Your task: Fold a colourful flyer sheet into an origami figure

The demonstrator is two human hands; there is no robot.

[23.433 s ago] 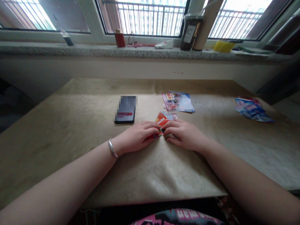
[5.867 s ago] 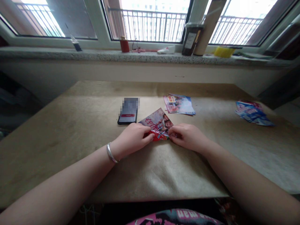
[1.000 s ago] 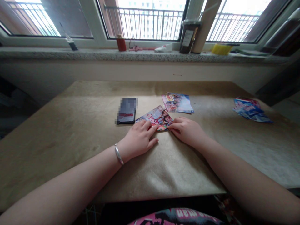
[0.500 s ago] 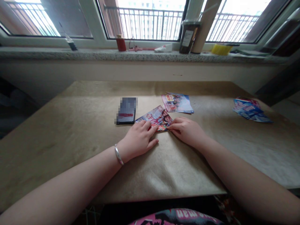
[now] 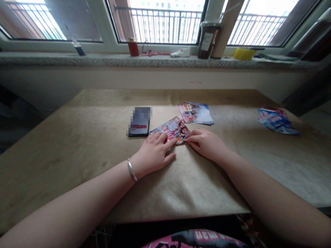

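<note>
A folded colourful printed paper lies flat on the brown table in front of me. My left hand, with a silver bracelet on the wrist, rests on the paper's near left edge with its fingers stretched flat. My right hand presses its fingertips on the paper's near right corner, fingers held close together. Neither hand lifts the paper.
A dark phone lies just left of the paper. A stack of leaflets sits behind it, and another pile lies far right. The windowsill holds a red cup, a dark jar and a yellow item.
Over the last second almost nothing has moved; both hands stay pressed on the paper. Earlier, the paper was a smaller folded shape held closer to me.
</note>
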